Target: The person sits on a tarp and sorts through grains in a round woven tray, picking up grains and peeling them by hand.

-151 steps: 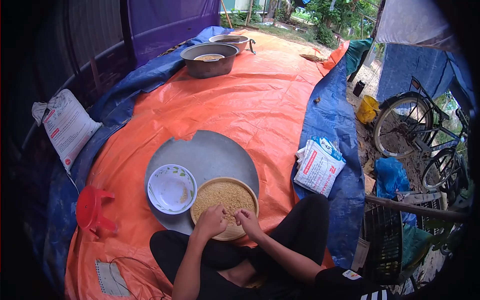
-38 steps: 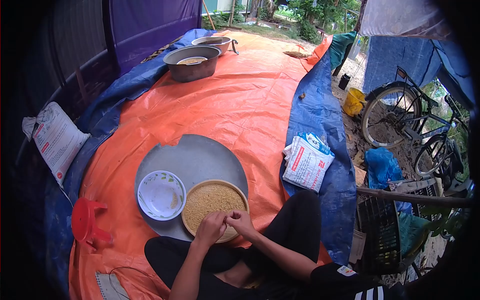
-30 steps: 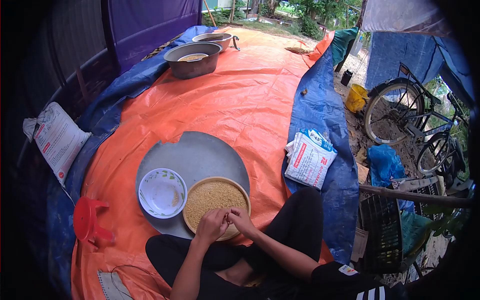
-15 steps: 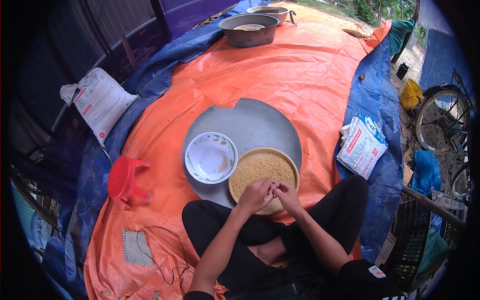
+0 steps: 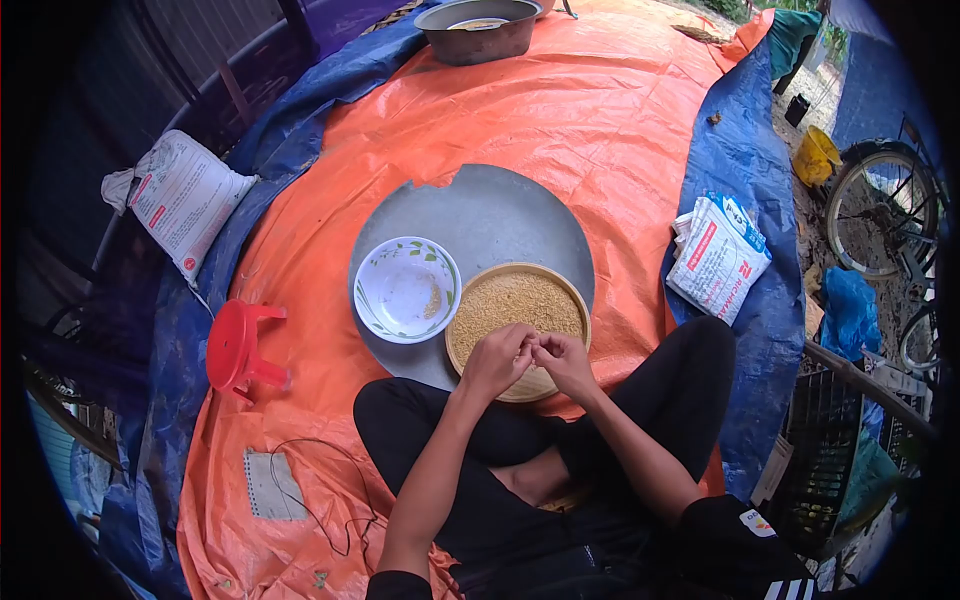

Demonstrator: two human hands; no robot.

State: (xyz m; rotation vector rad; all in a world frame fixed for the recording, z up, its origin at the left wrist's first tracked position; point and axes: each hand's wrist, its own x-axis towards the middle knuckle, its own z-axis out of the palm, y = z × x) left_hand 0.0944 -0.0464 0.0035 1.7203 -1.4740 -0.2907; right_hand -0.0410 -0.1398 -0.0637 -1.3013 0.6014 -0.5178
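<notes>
My left hand (image 5: pixel 499 360) and my right hand (image 5: pixel 563 362) meet above the near part of a round wooden tray (image 5: pixel 585 325). Fingers on both are pinched together, tip to tip; whatever lies between them is too small to make out. Yellowish-brown grain (image 5: pixel 515 303) covers most of the tray, and bare wood shows at the near edge. Left of it, a white bowl (image 5: pixel 395 290) with a green leaf pattern holds a small patch of grain. Both vessels rest on a grey round board (image 5: pixel 480 210) with a notched far edge.
An orange tarp (image 5: pixel 390 140) spreads beneath, edged by blue tarp. A red stool (image 5: pixel 232 345), spiral notebook (image 5: pixel 272 485) and full white sack (image 5: pixel 190 200) lie left. Folded sacks (image 5: pixel 718 260) and a bicycle (image 5: pixel 880 215) are right. A large grey basin (image 5: pixel 478 40) stands at the back.
The whole view has shifted, so most things appear higher in the frame. My hands have moved slightly apart at the fingertips, still pinched over the tray.
</notes>
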